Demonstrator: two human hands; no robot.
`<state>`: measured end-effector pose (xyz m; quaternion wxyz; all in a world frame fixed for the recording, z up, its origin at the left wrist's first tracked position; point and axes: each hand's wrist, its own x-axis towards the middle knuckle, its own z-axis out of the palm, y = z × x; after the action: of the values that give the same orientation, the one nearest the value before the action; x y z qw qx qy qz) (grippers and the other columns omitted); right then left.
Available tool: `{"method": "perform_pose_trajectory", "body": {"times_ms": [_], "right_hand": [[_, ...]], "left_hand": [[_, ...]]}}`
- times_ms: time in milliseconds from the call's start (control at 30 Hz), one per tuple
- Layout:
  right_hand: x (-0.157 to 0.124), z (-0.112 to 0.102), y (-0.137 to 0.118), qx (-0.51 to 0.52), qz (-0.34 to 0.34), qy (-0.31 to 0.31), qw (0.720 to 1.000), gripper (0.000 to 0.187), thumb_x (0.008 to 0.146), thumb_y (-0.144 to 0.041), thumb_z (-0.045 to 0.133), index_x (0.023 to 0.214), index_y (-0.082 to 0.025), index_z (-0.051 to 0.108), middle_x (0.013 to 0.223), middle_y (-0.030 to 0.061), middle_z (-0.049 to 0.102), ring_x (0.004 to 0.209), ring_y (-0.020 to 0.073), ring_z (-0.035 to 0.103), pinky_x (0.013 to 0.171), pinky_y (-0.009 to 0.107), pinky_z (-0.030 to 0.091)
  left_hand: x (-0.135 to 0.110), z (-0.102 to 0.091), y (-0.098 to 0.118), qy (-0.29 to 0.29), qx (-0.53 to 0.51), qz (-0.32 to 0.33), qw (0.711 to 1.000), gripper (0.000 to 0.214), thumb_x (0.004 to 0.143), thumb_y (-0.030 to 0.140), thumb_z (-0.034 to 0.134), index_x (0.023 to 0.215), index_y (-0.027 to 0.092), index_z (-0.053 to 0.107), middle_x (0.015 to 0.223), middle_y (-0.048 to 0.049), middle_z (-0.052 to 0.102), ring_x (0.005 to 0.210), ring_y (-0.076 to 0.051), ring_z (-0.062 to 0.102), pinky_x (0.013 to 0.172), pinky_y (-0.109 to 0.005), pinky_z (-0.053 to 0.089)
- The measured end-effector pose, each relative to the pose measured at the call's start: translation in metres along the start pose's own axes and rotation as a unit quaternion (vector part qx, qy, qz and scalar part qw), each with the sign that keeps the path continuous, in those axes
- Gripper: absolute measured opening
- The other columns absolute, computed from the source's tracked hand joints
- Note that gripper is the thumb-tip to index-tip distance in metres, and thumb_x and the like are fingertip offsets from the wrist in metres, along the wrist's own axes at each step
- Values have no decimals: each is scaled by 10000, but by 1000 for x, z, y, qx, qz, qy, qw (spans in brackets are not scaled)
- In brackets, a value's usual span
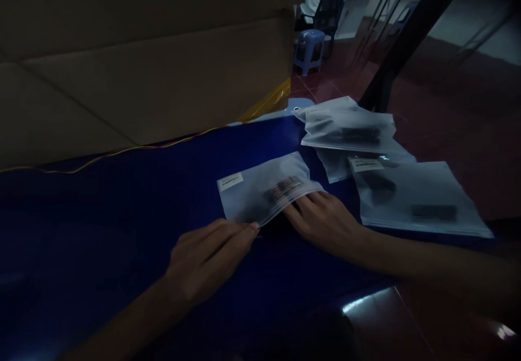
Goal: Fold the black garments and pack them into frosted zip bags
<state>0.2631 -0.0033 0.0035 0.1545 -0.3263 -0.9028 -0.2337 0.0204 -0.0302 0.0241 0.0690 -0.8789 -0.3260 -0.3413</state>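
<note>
A frosted zip bag point(260, 187) with a white label and a dark part inside lies on the blue table surface point(134, 209). My left hand point(207, 258) pinches the bag's near corner with closed fingertips. My right hand point(321, 220) lies flat at the bag's open edge, and its fingers reach into or under the mouth toward the dark part. More frosted bags with dark parts lie to the right: a stack point(350, 127) further back and a larger one point(419, 198) beside my right forearm.
A large cardboard box point(142, 62) with yellow tape stands along the back left of the table. Thin orange wires point(122, 152) run along its base. Beyond the table's right edge are red floor, a dark post point(407, 40), a blue stool point(309, 49) and a chair.
</note>
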Motion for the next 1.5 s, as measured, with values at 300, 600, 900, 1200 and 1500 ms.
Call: {"method": "perform_pose_trajectory", "body": {"times_ms": [300,600,900,1200,1500], "right_hand": [[5,-1,2,22,-18,86,996,338,980,-4,515,1244,-138,677,963,92,767,736,154,727,615,236,604],[3,6,2,89,-39,65,993,329,991,9,427,1197,-75,669,1011,119,734,782,174,725,647,272,628],[2,8,4,131,-97,101,981,295,1001,-67,542,1282,-57,634,1114,120,732,867,171,733,720,271,632],[0,10,3,117,-66,52,990,310,1004,-109,539,1293,-87,650,1178,117,746,935,203,741,712,300,640],[2,9,4,174,-93,196,961,108,943,-104,655,1011,-113,738,983,54,770,687,88,651,580,201,535]], "left_hand": [[3,-6,0,-7,6,5,1000,158,1009,86,600,965,175,723,802,48,777,679,-67,743,652,-126,595],[-6,8,-11,-21,23,36,999,168,958,85,687,1098,166,731,1024,-21,794,916,-152,771,814,-248,631],[-7,4,-11,-2,75,13,997,151,931,50,712,1048,143,731,852,13,773,704,-100,735,658,-197,555],[-3,5,-16,-37,89,40,995,170,949,239,742,1105,172,729,994,-40,783,878,-184,756,773,-289,626],[-11,3,-23,-35,28,68,997,249,947,15,645,1158,138,699,1021,-56,781,1002,-189,755,863,-290,635]]}}
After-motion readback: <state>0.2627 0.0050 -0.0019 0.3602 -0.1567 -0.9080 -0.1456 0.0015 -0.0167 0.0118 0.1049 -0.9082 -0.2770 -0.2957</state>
